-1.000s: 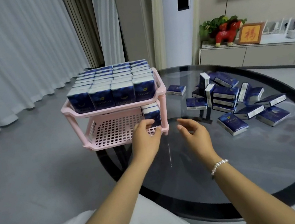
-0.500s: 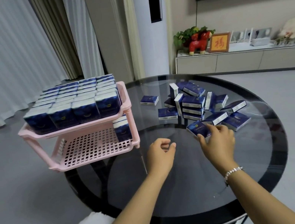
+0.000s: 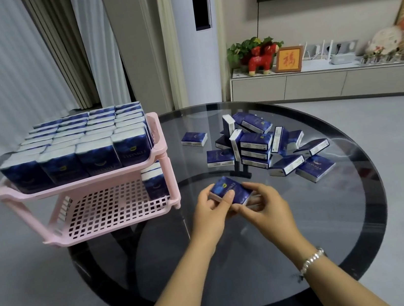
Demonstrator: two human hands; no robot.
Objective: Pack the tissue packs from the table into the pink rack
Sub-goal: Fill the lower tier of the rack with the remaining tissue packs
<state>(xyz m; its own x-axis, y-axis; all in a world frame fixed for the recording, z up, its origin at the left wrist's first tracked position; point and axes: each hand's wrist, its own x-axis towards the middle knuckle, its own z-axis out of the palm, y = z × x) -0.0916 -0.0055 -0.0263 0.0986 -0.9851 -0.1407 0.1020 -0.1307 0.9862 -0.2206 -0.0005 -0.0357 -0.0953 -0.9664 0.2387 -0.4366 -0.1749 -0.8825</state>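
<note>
A dark blue tissue pack (image 3: 231,191) is held flat between both hands just above the glass table (image 3: 315,227). My left hand (image 3: 212,211) grips its left end and my right hand (image 3: 264,202) its right end. The pink two-tier rack (image 3: 100,223) stands at the table's left edge. Its top shelf is packed with upright tissue packs (image 3: 82,148). One pack (image 3: 154,180) stands upright in the right corner of the lower shelf. A loose pile of several packs (image 3: 260,143) lies on the table beyond my hands.
A single pack (image 3: 194,139) lies apart, left of the pile. Curtains and a tall white air conditioner (image 3: 192,37) stand behind. A low cabinet (image 3: 317,82) with a red horse figure and a framed picture runs along the far wall.
My right hand took a pack from the pile's near edge and brought it toward me. My left hand left the rack, moved right and now grips the same pack.
</note>
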